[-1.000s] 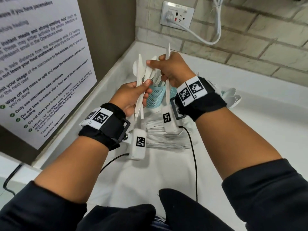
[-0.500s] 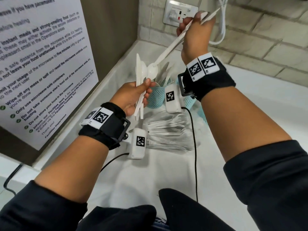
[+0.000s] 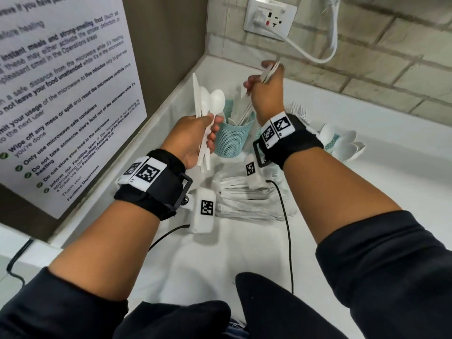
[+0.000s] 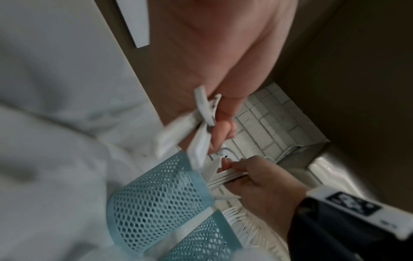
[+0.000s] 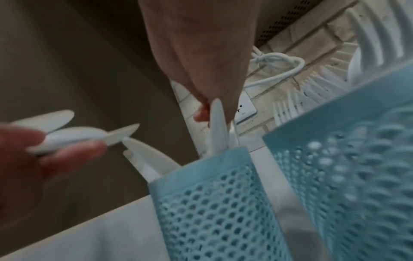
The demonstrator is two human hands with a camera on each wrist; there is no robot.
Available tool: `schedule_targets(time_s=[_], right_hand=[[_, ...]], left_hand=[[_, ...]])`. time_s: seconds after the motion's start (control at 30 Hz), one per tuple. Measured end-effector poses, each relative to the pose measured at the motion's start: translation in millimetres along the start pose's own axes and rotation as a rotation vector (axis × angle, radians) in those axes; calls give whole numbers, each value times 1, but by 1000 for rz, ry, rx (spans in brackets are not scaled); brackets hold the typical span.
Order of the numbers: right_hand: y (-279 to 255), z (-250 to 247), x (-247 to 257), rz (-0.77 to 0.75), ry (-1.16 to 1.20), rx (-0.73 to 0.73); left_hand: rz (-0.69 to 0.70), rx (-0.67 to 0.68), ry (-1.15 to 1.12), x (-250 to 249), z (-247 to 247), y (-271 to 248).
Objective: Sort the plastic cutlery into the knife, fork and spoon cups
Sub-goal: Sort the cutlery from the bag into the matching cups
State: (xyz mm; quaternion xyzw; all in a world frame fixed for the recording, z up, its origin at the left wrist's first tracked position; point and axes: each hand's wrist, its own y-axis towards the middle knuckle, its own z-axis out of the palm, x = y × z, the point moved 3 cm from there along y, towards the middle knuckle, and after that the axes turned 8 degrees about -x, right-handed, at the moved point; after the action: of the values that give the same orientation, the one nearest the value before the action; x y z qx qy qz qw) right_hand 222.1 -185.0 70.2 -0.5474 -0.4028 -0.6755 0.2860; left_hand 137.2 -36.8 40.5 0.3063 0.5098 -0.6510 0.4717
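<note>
The white counter (image 3: 244, 260) is hemmed in by a brown side wall on the left and a brick back wall with a socket (image 3: 270, 19) behind, so the work is done in a corner; open counter is seen only toward the person and to the right. A stack of wrapped cutlery (image 3: 247, 199) lies on the counter between the two forearms.

The knife cup (image 3: 233, 140), a blue mesh cup, stands near the corner with white knives upright in it. Just right of it the fork cup (image 4: 201, 245) is seen, fork tines fanning above its rim, and further right the spoon cup (image 3: 333, 143) is partly hidden behind the right wrist, with spoon bowls spread over its edge.

The left hand (image 3: 193, 140) is held beside the knife cup, its fingers and thumb curled round a small bundle of spoons and a knife (image 3: 208, 104) that points upward. The right hand (image 3: 265, 94) is raised over the knife cup, its fingers pinched on several thin white handles (image 3: 269, 72); the lower ends reach down into that cup. Which kind of cutlery these are cannot be told, as the hand is blurred.
</note>
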Motion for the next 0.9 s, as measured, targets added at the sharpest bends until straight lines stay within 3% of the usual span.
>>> schedule_targets(time_s=[0.1,0.2,0.37,0.6,0.8,0.9], right_hand=[[-1,1,-9,42,-133,80],[5,1,1,-14,-258,108],[0,2,13,-240,-418,159],[-14,8,-8,-272,-802,333],[-2,19,10,-371,-910,222],[-3,25,5,-379,-1001,340]], left_hand=[[-46,98,-23,1,1,-1],[-86,135,-38,3,1,-2],[-96,97,-28,4,-1,-3],[-88,40,-6,5,-8,-4],[-59,-48,-16,3,-15,-2],[-34,-78,10,2,-16,-3]])
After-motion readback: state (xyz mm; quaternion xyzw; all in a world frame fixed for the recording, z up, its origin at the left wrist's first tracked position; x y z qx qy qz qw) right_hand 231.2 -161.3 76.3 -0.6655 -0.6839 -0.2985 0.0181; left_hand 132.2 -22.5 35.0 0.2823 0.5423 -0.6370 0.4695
